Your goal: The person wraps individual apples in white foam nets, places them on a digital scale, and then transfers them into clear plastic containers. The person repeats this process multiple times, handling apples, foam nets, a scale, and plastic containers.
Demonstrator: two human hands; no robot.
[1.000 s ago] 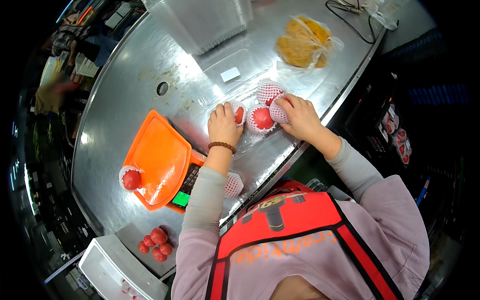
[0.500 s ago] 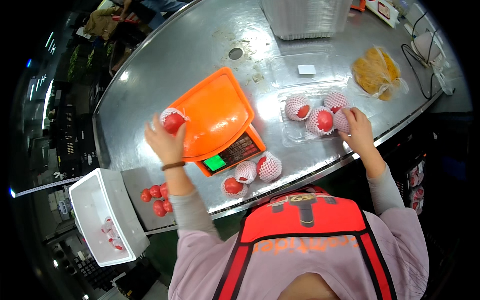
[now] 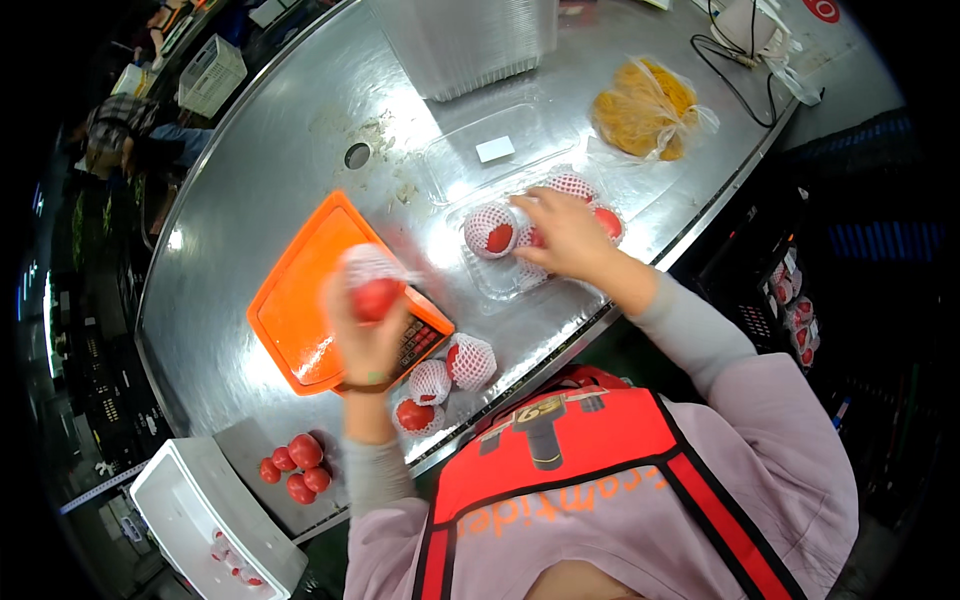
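Observation:
My left hand (image 3: 365,355), slightly blurred, is closed round a red tomato (image 3: 375,297) in a white foam net. It holds the tomato above the right side of an orange weighing scale (image 3: 290,300). My right hand (image 3: 578,238) reaches over an open clear plastic clamshell box (image 3: 492,287). Its thumb and fingers close on a netted tomato (image 3: 535,238), mostly hidden beneath them. Other netted tomatoes sit round it in the box, one at the left (image 3: 490,231). Three more netted tomatoes (image 3: 430,382) lie in front of the scale.
Several bare tomatoes (image 3: 298,455) lie at the table's near left, beside a white foam box (image 3: 185,480) with netted fruit inside. A stack of clear containers (image 3: 470,40) stands at the back. A bag of yellow items (image 3: 645,108) and a cable (image 3: 735,80) lie at the right.
My left hand has carried its tomato rightward across the scale. My right hand has shifted from the rightmost tomato in the box to one further left. The whole view has turned and slid.

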